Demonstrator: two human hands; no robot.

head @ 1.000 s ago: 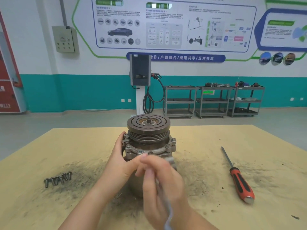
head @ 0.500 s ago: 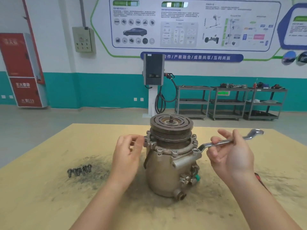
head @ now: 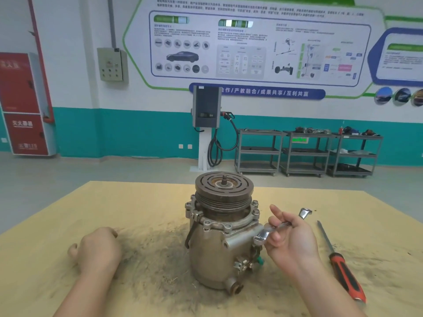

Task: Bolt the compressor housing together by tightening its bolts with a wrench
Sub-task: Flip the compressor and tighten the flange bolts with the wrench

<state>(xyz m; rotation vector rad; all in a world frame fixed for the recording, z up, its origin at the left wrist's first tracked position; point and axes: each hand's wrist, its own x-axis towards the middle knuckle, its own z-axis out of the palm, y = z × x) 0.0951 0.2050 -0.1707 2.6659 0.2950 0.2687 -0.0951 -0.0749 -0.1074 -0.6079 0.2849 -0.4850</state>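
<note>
On the yellow table point(head: 68, 202), the left hand point(head: 96, 250) rests with its fingers curled under, holding nothing, well apart from the compressor point(head: 223, 236) standing upright at the middle. That metal body looks heavy, stiff and greasy, so steadying it by its smooth lower shell, not the grooved pulley on top, seems wise. To its right, the right hand point(head: 289, 241) pinches the wrench point(head: 274, 229) mid-shaft, its ring end just beside the flange bolts point(head: 254, 208); a screwdriver point(head: 338, 259) lies farther right.
</note>
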